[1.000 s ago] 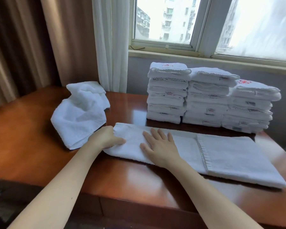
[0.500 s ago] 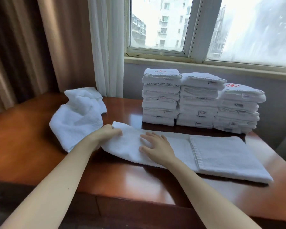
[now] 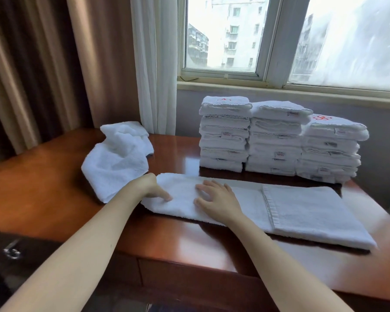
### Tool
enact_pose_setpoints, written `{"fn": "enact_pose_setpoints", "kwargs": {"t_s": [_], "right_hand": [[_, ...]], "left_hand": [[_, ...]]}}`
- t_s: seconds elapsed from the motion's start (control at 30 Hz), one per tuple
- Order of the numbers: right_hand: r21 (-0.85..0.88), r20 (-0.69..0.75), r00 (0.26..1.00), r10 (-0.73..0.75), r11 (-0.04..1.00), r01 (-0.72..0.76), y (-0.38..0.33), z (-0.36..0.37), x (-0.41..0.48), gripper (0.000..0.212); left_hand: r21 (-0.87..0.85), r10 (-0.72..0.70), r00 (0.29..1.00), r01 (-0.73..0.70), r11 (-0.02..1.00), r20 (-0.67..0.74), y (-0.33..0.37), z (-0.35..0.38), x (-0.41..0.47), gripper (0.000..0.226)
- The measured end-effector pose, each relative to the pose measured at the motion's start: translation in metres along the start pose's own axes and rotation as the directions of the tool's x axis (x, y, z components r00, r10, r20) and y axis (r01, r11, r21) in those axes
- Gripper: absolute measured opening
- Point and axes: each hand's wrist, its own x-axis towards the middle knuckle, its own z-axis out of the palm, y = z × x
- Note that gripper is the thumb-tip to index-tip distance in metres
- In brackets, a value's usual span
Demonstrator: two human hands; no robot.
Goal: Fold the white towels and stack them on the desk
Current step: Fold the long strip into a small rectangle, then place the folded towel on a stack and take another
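left hand point(image 3: 150, 188) pinches left end of the long towel point(image 3: 302, 210), thumb on top; right hand point(image 3: 218, 200) just right of it, fingers spread, pressing towel onto worktop point(image 3: 43, 188).

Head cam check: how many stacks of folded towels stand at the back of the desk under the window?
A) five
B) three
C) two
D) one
B: three stacks of folded towels stand side by side at the back of the desk, behind the long towel laid out flat.
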Motion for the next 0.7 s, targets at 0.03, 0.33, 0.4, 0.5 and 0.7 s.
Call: {"fn": "enact_pose_setpoints", "kwargs": {"t_s": [0.03, 0.33, 0.4, 0.5, 0.7], "right_hand": [[0.007, 0.000, 1.000, 0.003, 1.000, -0.003, 0.000, 0.000, 0.000, 0.051], [0.293, 0.011, 0.996, 0.087, 0.952, -0.087, -0.002, -0.011, -0.004, 0.050], [0.562, 0.082, 0.992, 0.096, 0.818, -0.126, -0.005, -0.025, -0.005, 0.037], [0.797, 0.120, 0.979, 0.165, 0.572, -0.194, -0.007, -0.058, -0.009, 0.025], [0.893, 0.223, 0.967, 0.121, 0.372, -0.253, 0.025, -0.129, -0.034, 0.056]], "left_hand": [[-0.055, 0.012, 1.000, -0.013, 0.998, -0.004, -0.002, 0.001, 0.001, 0.092], [-0.651, 0.129, 0.988, -0.154, 0.744, -0.085, 0.011, -0.003, -0.006, 0.095], [-0.692, 0.186, 0.979, -0.191, 0.696, -0.083, 0.028, -0.007, -0.012, 0.102], [-0.719, 0.299, 0.949, -0.278, 0.636, -0.102, 0.064, -0.007, -0.021, 0.101], [-0.725, 0.468, 0.879, -0.382, 0.573, -0.093, 0.157, 0.025, -0.045, 0.098]]}}
